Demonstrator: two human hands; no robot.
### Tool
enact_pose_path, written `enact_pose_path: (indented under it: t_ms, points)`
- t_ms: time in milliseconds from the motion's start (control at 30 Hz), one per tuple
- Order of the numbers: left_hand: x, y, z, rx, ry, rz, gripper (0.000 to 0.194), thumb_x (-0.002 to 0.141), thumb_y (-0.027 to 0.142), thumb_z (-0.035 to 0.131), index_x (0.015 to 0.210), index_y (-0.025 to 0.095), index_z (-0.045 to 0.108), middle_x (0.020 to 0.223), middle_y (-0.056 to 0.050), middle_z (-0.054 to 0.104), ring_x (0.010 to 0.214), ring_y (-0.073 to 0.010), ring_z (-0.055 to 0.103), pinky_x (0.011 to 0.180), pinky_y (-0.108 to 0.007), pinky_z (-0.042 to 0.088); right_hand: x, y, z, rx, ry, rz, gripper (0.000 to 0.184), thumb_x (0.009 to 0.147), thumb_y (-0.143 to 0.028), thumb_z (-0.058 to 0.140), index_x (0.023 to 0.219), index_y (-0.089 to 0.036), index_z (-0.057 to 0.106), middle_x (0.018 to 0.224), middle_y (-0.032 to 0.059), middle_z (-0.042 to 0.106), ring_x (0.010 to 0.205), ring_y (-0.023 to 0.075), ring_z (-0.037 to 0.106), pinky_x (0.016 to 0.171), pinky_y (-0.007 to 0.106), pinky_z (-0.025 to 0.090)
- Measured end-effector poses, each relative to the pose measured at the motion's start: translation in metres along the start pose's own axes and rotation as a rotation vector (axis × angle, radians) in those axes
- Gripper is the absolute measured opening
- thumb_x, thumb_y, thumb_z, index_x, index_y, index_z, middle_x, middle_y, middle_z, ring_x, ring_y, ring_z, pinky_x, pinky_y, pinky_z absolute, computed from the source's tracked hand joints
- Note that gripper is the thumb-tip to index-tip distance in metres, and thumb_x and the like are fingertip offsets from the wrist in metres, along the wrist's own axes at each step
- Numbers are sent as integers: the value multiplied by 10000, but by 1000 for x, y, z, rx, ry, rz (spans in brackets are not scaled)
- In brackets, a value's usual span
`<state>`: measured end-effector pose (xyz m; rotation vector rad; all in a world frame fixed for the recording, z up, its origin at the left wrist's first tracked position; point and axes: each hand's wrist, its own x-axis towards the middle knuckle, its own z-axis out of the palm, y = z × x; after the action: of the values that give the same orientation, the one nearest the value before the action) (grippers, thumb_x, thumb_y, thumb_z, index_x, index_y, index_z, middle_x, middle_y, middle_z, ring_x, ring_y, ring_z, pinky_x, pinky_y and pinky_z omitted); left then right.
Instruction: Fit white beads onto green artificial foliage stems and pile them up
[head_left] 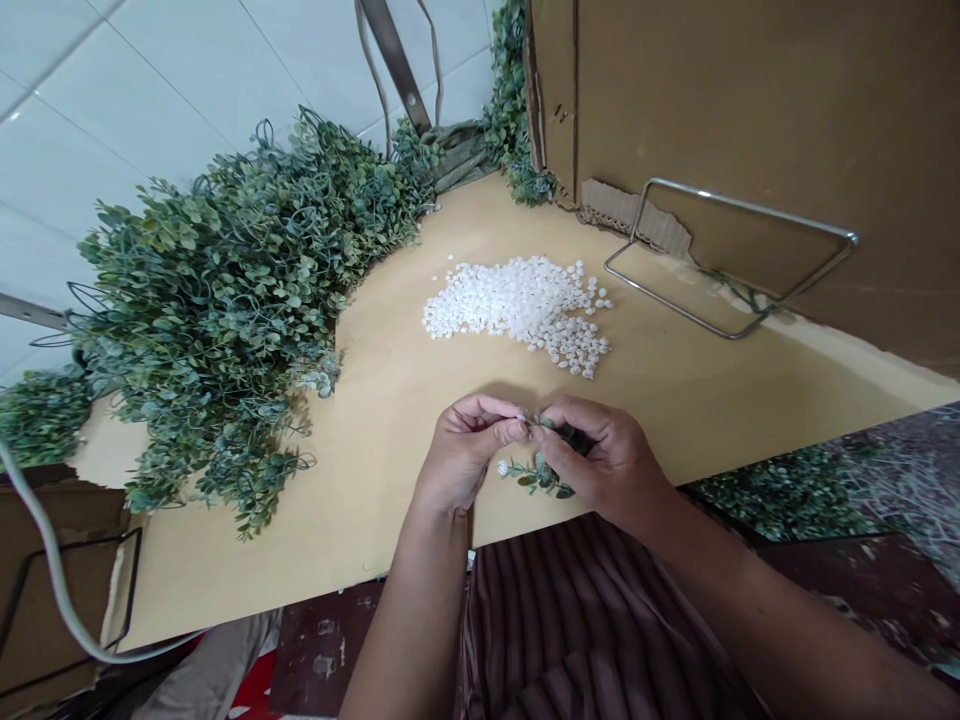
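Observation:
My left hand point(466, 448) and my right hand point(600, 455) meet over the near edge of a tan board point(390, 400). Both pinch a small green artificial leaf sprig point(541, 475) between them. The left fingertips are closed at the sprig's tip, where something small and white shows. A white bead sits on a lower stem of the sprig. The right hand's fingers curl round the rest of the sprig. A heap of small white beads point(525, 305) lies on the board just beyond my hands.
A big pile of green leafy sprigs point(232, 300) covers the board's left side. A cardboard box point(750, 120) stands at the back right with a bent wire frame point(720, 260) leaning on it. More greenery point(780, 495) lies low on the right. A grey cable point(45, 560) hangs at the left.

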<state>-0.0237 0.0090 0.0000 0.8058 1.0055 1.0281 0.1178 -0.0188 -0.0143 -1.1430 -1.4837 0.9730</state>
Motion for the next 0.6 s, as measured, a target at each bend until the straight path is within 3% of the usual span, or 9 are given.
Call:
enact_pose_path:
  t_ms: [600]
  points:
    - [0, 4, -1, 14, -22, -61, 241, 432, 216, 889, 556, 156, 692, 536, 19, 688, 471, -50, 586, 528, -153, 487, 0, -1, -2, 7, -56, 48, 166, 764, -201, 469, 609, -169, 518, 598, 5, 548, 546, 110, 475, 530, 234, 378]
